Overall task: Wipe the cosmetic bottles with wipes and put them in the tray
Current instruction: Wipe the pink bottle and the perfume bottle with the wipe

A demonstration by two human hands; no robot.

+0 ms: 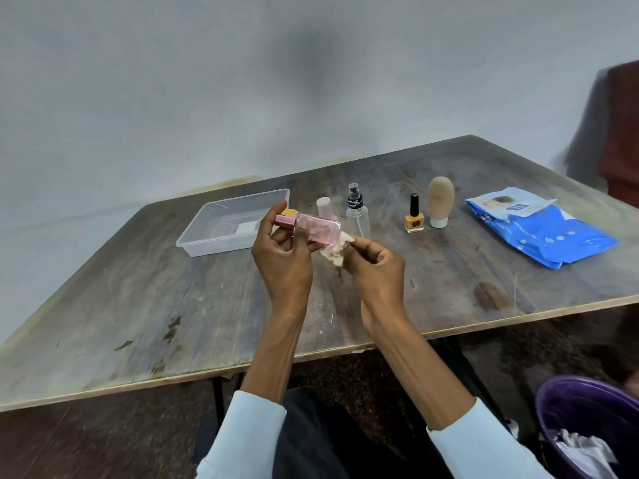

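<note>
My left hand [281, 252] grips a pink perfume bottle [316, 228] with a metallic pink cap, held sideways above the table. My right hand [375, 262] pinches a crumpled white wipe [335, 252] against the bottle's right end. Behind the hands stand a small pink bottle with a white cap [325, 206] and a clear spray bottle [358, 212]. Farther right stand a yellow nail polish bottle [414, 216] and a beige tube [440, 201] on its white cap. The clear plastic tray [207, 233] lies to the left; a yellow object [289, 213] shows behind my left fingers.
A blue pack of wipes [539, 228] lies open at the table's right. A purple bin [587, 420] with used wipes stands on the floor at the lower right. The wooden table [173, 305] has a worn top; a dark chair [619, 133] stands at the far right.
</note>
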